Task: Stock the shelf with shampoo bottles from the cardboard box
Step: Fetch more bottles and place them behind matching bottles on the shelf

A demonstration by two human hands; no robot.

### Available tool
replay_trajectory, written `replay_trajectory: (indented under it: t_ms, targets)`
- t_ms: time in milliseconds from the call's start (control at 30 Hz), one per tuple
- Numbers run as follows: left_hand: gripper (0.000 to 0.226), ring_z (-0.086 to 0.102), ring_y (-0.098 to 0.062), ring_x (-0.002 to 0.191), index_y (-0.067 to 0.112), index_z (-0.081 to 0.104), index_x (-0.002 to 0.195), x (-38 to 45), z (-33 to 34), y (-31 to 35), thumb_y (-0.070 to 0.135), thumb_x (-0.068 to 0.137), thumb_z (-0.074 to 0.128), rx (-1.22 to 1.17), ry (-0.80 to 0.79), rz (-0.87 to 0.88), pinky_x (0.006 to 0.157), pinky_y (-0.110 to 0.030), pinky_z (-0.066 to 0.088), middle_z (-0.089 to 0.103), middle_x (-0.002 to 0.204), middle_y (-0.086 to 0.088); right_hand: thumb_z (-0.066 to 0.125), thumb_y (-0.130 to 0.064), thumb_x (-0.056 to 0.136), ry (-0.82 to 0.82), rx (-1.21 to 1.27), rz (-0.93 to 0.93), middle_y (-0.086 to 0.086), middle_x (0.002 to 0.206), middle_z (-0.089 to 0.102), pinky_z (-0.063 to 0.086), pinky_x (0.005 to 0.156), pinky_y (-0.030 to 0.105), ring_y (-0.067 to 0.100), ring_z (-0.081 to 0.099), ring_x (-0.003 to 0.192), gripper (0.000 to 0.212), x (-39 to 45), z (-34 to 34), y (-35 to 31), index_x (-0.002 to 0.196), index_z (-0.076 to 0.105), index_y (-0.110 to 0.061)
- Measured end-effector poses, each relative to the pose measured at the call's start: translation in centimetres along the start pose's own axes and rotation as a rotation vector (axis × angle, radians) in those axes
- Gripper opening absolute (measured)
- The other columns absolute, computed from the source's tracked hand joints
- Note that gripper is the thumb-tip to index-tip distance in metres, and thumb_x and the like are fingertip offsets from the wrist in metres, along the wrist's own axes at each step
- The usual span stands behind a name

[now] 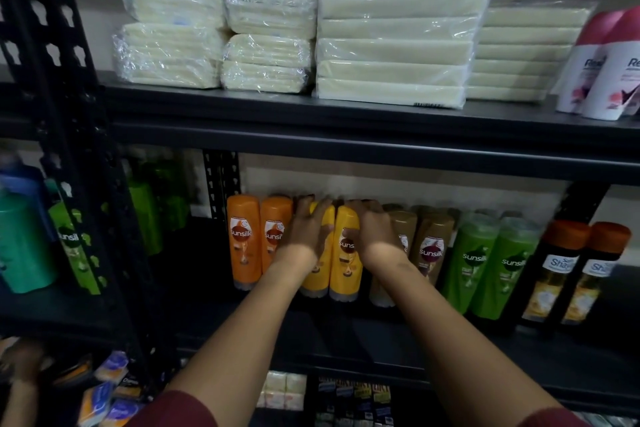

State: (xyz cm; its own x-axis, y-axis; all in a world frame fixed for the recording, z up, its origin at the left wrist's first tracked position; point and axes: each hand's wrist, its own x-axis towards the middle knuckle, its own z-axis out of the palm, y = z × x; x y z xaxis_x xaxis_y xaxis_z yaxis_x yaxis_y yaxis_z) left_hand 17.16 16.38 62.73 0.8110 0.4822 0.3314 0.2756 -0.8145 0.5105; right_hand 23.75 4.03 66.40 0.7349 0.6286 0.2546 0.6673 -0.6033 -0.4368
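Two yellow Sunsilk shampoo bottles stand side by side on the middle shelf (381, 336). My left hand (304, 230) grips the left yellow bottle (317, 276) near its top, fingers reaching over the cap. My right hand (372, 229) grips the right yellow bottle (346, 272), thumb across its front and fingers over its top. To their left stand two orange Sunsilk bottles (244, 243), touching them. To their right come brown bottles (433, 246), then green ones (485, 263). The cardboard box is out of view.
Dark amber bottles (554, 274) end the row on the right. Plastic-wrapped cream packs (394, 38) and deodorant cans (609, 69) fill the upper shelf. A black upright post (69, 114) divides off a left bay holding green bottles (24, 243). Another person's hand (20, 364) is low left.
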Motion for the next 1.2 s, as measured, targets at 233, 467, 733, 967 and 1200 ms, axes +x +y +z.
replay_trajectory:
  t_ms: [233,467,733,967,1200]
  targets:
    - [0.046,0.031,-0.024,0.142,0.025,0.037,0.149,-0.3,-1.3,3.2,0.032,0.105,0.048,-0.007,0.136,0.058,0.112,-0.037,0.034,0.032,0.151,-0.004,0.062,-0.020,0.097,0.084,0.001,0.011,0.009,0.142,0.047,0.046,0.102,0.039,0.027,0.050,0.128,0.047,-0.6,-2.6,0.9,0.142,0.048,-0.022]
    - [0.056,0.022,-0.024,0.150,0.026,0.028,0.157,-0.2,1.9,9.0,0.026,0.104,0.049,-0.015,-0.029,0.295,0.122,-0.039,0.024,0.028,0.160,-0.003,0.066,-0.016,0.094,0.245,-0.056,0.114,0.014,0.130,0.056,0.053,0.098,0.045,0.031,0.057,0.117,0.038,-1.4,-7.1,6.8,0.131,0.059,-0.014]
    - [0.059,0.023,-0.035,0.146,0.020,0.024,0.157,1.5,5.6,12.6,0.025,0.103,0.047,0.205,-0.152,0.153,0.123,-0.045,0.020,0.024,0.161,-0.011,0.053,-0.008,0.096,0.083,-0.183,0.052,0.018,0.126,0.062,0.048,0.101,0.044,0.036,0.058,0.117,0.032,-1.5,-6.9,10.2,0.127,0.061,-0.012]
    - [0.069,0.036,-0.037,0.141,0.019,0.034,0.154,1.9,6.0,12.5,-0.001,0.092,0.059,0.115,-0.139,0.103,0.119,-0.043,0.031,0.029,0.158,-0.011,0.046,-0.007,0.096,0.080,-0.152,0.103,0.018,0.117,0.067,0.051,0.096,0.041,0.036,0.063,0.111,0.033,-0.1,-5.4,12.0,0.119,0.069,-0.009]
    - [0.061,0.035,-0.035,0.143,0.018,0.036,0.154,1.8,6.0,12.3,0.002,0.098,0.053,0.083,-0.120,0.115,0.119,-0.043,0.031,0.029,0.159,-0.010,0.055,-0.002,0.093,0.101,-0.115,0.140,0.014,0.110,0.066,0.056,0.091,0.045,0.032,0.064,0.099,0.026,0.4,-4.8,13.3,0.111,0.069,-0.012]
